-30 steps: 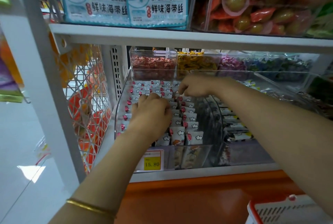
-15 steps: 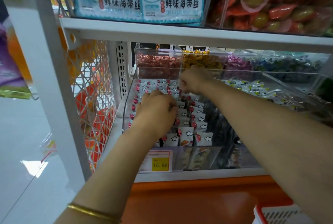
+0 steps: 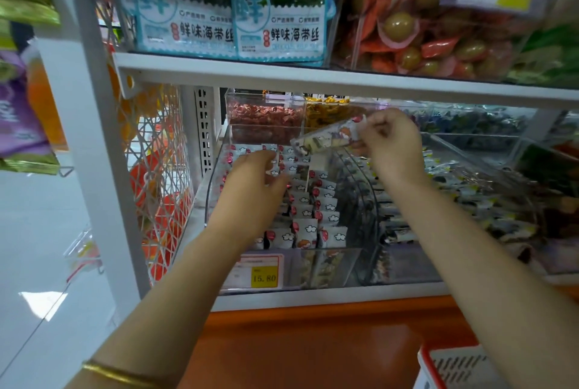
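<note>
A clear plastic bin (image 3: pixel 216 175) on a shop shelf holds rows of small white snack packets (image 3: pixel 305 232) with red dots and cloud prints. My right hand (image 3: pixel 390 144) is raised above the bin and pinches one such packet (image 3: pixel 329 138) by its end, the packet hanging out to the left. My left hand (image 3: pixel 250 188) lies on the packets in the bin's left half, its fingers bent down among them; what the fingertips touch is hidden.
A yellow price tag (image 3: pixel 264 277) reads 15.80 on the bin's front. More clear bins of sweets (image 3: pixel 266 113) stand behind and to the right. The upper shelf (image 3: pixel 313 75) hangs just above my hands. A red-rimmed white basket (image 3: pixel 451 366) sits at the bottom right.
My right hand has lifted up out of the bin with one packet pinched in it. My left hand has stayed on the packets. The camera has tilted up slightly.
</note>
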The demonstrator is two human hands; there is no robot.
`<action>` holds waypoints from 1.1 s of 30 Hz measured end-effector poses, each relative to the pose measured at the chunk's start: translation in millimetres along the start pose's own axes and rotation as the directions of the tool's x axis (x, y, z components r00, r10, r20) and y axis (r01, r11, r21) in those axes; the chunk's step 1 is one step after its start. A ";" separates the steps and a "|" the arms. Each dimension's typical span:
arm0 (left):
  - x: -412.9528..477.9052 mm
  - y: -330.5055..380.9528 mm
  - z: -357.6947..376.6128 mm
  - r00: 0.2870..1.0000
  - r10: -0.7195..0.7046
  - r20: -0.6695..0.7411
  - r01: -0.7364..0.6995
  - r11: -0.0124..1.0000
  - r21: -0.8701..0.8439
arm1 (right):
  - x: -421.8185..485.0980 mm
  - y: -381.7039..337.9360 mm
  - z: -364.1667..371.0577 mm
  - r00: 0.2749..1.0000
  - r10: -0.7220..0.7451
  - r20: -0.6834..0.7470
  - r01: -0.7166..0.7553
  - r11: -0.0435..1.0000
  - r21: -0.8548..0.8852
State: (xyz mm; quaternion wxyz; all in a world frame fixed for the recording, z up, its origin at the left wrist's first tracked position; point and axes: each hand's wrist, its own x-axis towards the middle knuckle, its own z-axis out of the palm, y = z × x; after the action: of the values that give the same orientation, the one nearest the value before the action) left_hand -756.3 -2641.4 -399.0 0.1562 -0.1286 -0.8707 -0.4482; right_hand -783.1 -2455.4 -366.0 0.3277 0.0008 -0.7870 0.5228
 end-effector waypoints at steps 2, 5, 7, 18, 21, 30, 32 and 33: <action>-5.8 1.0 -3.3 0.997 -0.072 0.017 0.074 0.987 -0.142 | -27.8 -6.5 -10.7 0.996 0.086 0.038 -0.091 0.979 0.182; -15.1 2.6 -7.7 0.981 -0.171 0.092 0.194 0.891 -0.410 | -64.6 -12.3 -17.6 0.973 0.193 0.129 -0.230 0.880 0.416; -18.8 2.9 -10.7 0.974 -0.190 0.123 0.226 0.825 -0.517 | -80.5 -12.1 -19.3 0.947 0.264 0.182 -0.321 0.786 0.528; -19.5 -12.8 -21.3 0.916 -0.269 0.298 0.388 0.401 -0.830 | -93.1 -3.8 -23.0 0.885 0.290 0.364 -0.464 0.500 0.731; -23.7 -9.9 -17.9 0.936 -0.292 0.195 0.344 0.648 -0.680 | -93.5 -0.8 -20.8 0.890 0.275 0.364 -0.454 0.461 0.762; -22.3 -2.3 -15.9 0.868 -0.369 0.333 0.472 0.400 -0.786 | -93.0 0.0 -15.5 0.863 0.341 0.374 -0.480 0.320 0.817; -22.1 0.5 -14.9 0.837 -0.348 0.423 0.518 0.252 -0.817 | -92.2 2.6 -15.9 0.850 0.385 0.360 -0.482 0.292 0.826; -22.1 1.7 -14.9 0.827 -0.325 0.458 0.533 0.199 -0.822 | -92.0 4.1 -16.1 0.848 0.400 0.348 -0.478 0.291 0.829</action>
State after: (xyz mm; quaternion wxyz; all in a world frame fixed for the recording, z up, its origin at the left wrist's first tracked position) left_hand -733.1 -2654.5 -398.1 -0.1579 0.0144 -0.4649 -0.8710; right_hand -704.0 -2471.7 -413.1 0.0906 -0.0222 -0.3673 0.9254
